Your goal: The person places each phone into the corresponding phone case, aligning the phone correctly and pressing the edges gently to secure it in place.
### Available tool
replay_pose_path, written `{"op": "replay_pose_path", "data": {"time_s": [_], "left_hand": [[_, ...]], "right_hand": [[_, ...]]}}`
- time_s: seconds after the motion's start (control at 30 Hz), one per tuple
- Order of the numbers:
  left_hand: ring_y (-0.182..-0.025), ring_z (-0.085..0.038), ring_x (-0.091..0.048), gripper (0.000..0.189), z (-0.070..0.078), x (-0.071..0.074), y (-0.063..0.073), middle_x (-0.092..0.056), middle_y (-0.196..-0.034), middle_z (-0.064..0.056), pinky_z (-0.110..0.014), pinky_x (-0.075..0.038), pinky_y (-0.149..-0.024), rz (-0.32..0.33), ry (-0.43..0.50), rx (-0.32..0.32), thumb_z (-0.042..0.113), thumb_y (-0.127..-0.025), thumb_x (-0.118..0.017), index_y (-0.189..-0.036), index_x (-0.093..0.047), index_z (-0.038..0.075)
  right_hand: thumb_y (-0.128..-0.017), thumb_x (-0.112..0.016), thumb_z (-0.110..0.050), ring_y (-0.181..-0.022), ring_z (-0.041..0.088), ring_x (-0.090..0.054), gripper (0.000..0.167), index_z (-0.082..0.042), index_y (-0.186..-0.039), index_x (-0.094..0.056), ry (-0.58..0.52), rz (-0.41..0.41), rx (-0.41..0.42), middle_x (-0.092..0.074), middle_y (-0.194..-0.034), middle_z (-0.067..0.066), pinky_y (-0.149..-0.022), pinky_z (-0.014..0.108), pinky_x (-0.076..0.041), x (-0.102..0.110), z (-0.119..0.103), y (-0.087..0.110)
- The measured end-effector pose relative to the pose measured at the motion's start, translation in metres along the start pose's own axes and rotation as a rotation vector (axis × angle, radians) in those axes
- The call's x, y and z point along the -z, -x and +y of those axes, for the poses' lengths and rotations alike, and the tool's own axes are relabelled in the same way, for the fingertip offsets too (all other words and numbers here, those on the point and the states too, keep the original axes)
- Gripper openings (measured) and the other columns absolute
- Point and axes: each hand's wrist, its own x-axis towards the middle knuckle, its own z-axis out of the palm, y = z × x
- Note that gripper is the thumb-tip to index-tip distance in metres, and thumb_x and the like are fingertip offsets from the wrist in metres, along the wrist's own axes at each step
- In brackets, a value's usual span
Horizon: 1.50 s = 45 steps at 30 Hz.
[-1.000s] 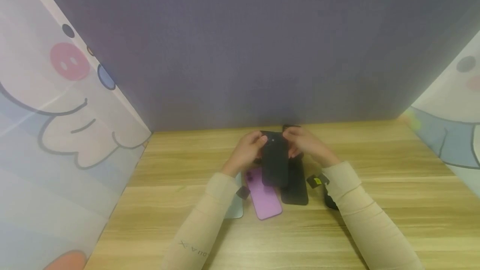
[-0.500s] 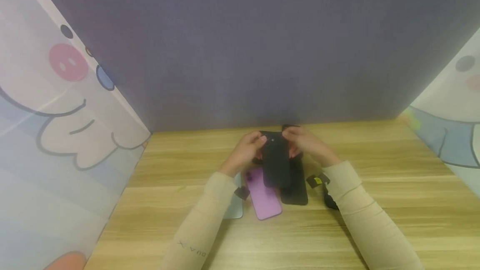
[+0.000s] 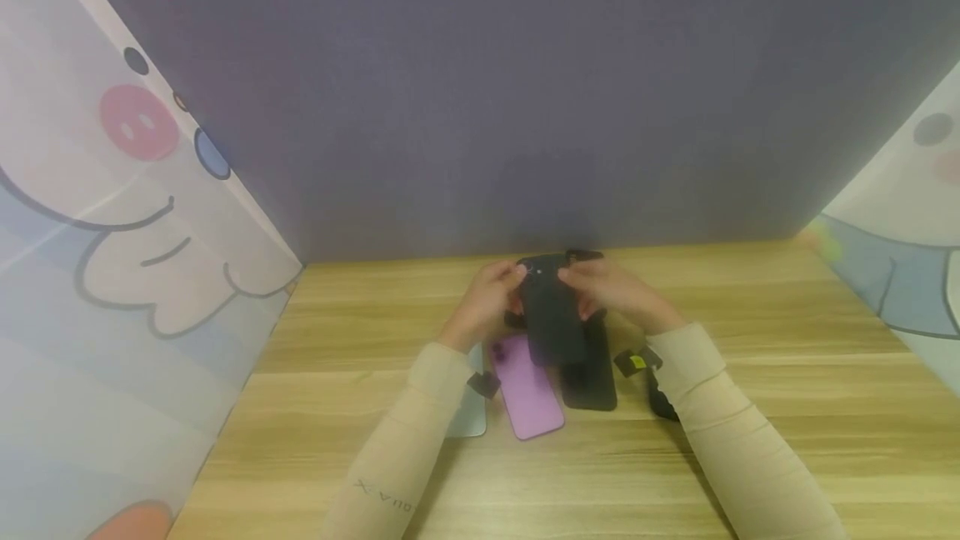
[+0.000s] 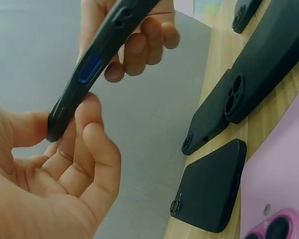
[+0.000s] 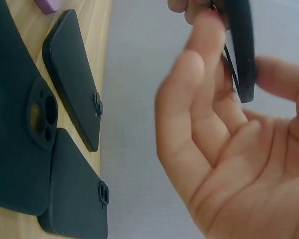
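In the head view both hands hold a phone in a black case (image 3: 553, 319) above the table. My left hand (image 3: 483, 304) pinches its upper left edge with thumb and fingers. Its upper right edge is gripped by my right hand (image 3: 618, 292). From the left wrist, the phone's side (image 4: 79, 82) shows a blue strip through a slot in the black rim. A thin dark line runs beside the black edge (image 5: 241, 55) in the right wrist view. Below lie a pink phone (image 3: 531, 402) and a larger black phone or case (image 3: 592, 382).
A pale blue-grey phone-like slab (image 3: 471, 415) is partly under the left sleeve. Several black phones or cases, one small (image 4: 209, 184), lie near the grey back panel (image 3: 525, 107). A dark object (image 3: 662, 400) sits by the right sleeve. Printed panels (image 3: 75, 273) flank the wooden table (image 3: 315, 407).
Over the last half second the held phone has shifted slightly up and away, tilting a little, with both hands around its top. The things on the table have not moved.
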Motion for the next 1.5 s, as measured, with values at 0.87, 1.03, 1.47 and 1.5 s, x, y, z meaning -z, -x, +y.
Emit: {"op": "replay_pose_path", "data": {"time_s": [0.87, 1.03, 1.47, 1.5], "left_hand": [[-0.066, -0.012, -0.056, 0.034, -0.005, 0.002, -0.005, -0.061, -0.081, 0.001, -0.025, -0.055, -0.064, 0.074, 0.138, 0.045, 0.027, -0.109, -0.048, -0.122, -0.065, 0.001], [-0.065, -0.012, -0.056, 0.039, -0.006, 0.003, -0.006, -0.056, -0.079, 0.001, -0.025, -0.056, -0.065, 0.055, 0.159, 0.059, 0.03, -0.109, -0.047, -0.129, -0.061, -0.001], [-0.065, -0.015, -0.061, 0.032, -0.01, 0.004, -0.005, -0.062, -0.081, -0.003, -0.027, -0.059, -0.064, -0.038, -0.003, 0.052, 0.027, -0.105, -0.056, -0.115, -0.067, -0.001], [-0.066, -0.015, -0.062, 0.031, -0.01, 0.004, -0.004, -0.062, -0.081, -0.003, -0.027, -0.059, -0.065, -0.044, -0.012, 0.047, 0.027, -0.105, -0.057, -0.114, -0.067, -0.001]], "right_hand": [[-0.105, -0.055, -0.015, -0.067, 0.023, -0.065, 0.019, 0.002, -0.099, -0.061, 0.059, -0.11, 0.077, -0.066, -0.076, 0.008, -0.071, 0.052, -0.062, -0.001, 0.004, 0.001], [-0.105, -0.055, -0.015, -0.068, 0.025, -0.065, 0.018, 0.0, -0.096, -0.057, 0.075, -0.07, 0.065, -0.065, -0.076, 0.009, -0.072, 0.052, -0.061, -0.002, 0.004, -0.001], [-0.106, -0.053, -0.018, -0.07, 0.025, -0.066, 0.025, 0.005, -0.11, -0.059, 0.052, 0.015, 0.03, -0.065, -0.081, 0.01, -0.076, 0.05, -0.061, 0.002, 0.008, -0.004], [-0.106, -0.053, -0.019, -0.071, 0.024, -0.066, 0.024, 0.005, -0.109, -0.058, 0.05, 0.019, 0.029, -0.065, -0.082, 0.01, -0.076, 0.05, -0.061, 0.002, 0.008, -0.003]]}}
